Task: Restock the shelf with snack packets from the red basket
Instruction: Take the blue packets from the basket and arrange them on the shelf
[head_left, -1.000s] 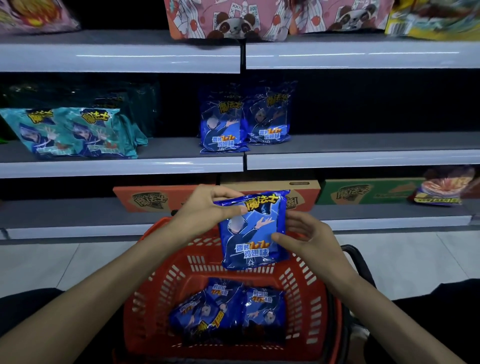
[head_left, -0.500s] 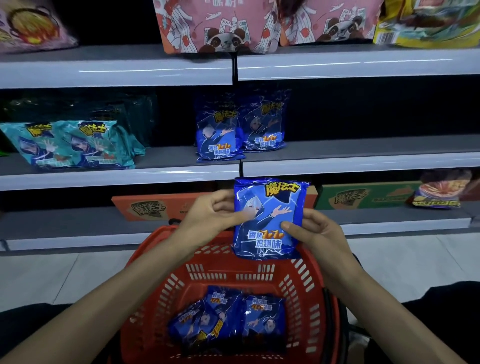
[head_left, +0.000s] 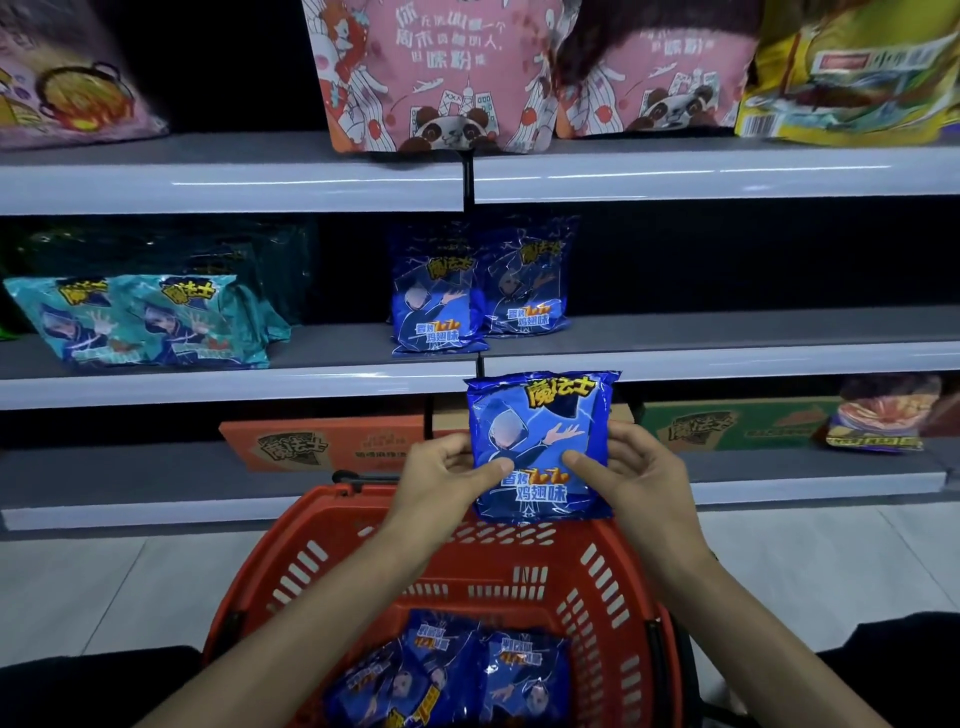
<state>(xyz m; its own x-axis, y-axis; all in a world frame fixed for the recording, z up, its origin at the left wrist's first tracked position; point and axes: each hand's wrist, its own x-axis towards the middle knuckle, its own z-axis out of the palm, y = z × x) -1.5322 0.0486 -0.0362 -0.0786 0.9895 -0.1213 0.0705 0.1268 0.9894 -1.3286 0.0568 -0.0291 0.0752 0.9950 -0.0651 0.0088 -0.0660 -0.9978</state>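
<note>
A blue snack packet (head_left: 540, 431) is held upright above the far rim of the red basket (head_left: 613, 582). My left hand (head_left: 441, 483) pinches its left edge, thumb on the front. My right hand (head_left: 634, 478) pinches its right edge the same way. The packet's top reaches the front lip of the middle shelf (head_left: 727, 358). Two matching blue packets (head_left: 478, 296) stand on that shelf just left of and behind it. More blue packets (head_left: 457, 675) lie in the bottom of the basket.
Teal packets (head_left: 140, 322) lie at the left of the middle shelf. Pink panda bags (head_left: 441, 73) and a yellow bag (head_left: 847, 67) fill the top shelf. Orange (head_left: 322, 447) and green (head_left: 737, 426) cartons sit on the bottom shelf. The middle shelf's right part is dark.
Both hands have lifted the blue packet up and to the right, away from the basket toward the middle shelf. The view has moved closer to the shelves.
</note>
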